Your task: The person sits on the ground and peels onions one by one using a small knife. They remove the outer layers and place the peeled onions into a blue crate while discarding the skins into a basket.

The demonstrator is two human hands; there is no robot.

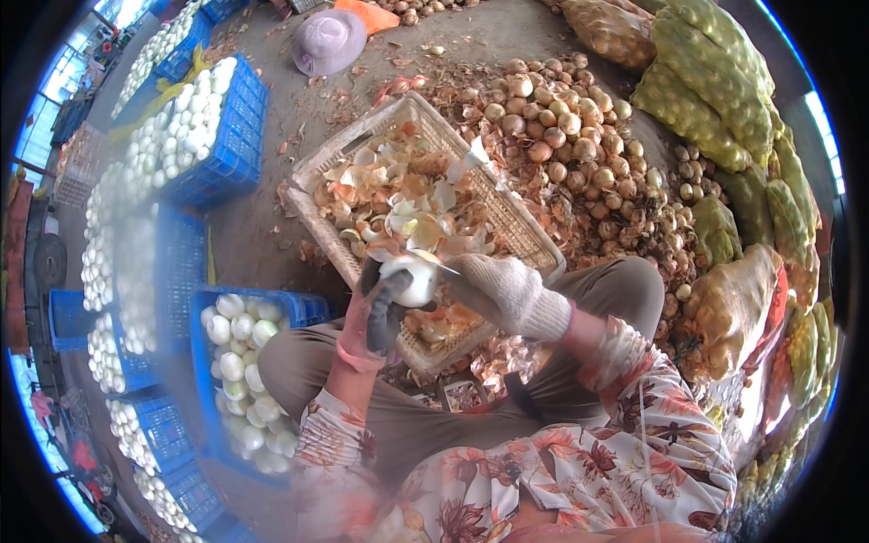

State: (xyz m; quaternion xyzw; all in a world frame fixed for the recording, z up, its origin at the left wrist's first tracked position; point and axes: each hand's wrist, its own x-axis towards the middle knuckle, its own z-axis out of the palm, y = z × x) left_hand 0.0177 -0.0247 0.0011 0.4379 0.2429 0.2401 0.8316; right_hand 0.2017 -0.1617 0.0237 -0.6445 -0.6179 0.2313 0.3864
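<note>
My left hand [385, 302], in a dark grey glove, grips a peeled white onion [415, 282] over the near side of a plastic crate [326, 237]. My right hand [506, 292], in a cream knitted glove, is closed on a knife; its handle is hidden in the fist. The short knife blade [441, 266] points left, at the top of the onion. Loose onion skins [424, 217] fill much of the crate beneath both hands.
A blue crate of peeled onions [234, 346] stands at my left knee, with several more blue crates [237, 136] beyond. Unpeeled onions [570, 122] are heaped at the upper right, beside full mesh sacks [713, 81]. A pale hat [329, 41] lies on the floor.
</note>
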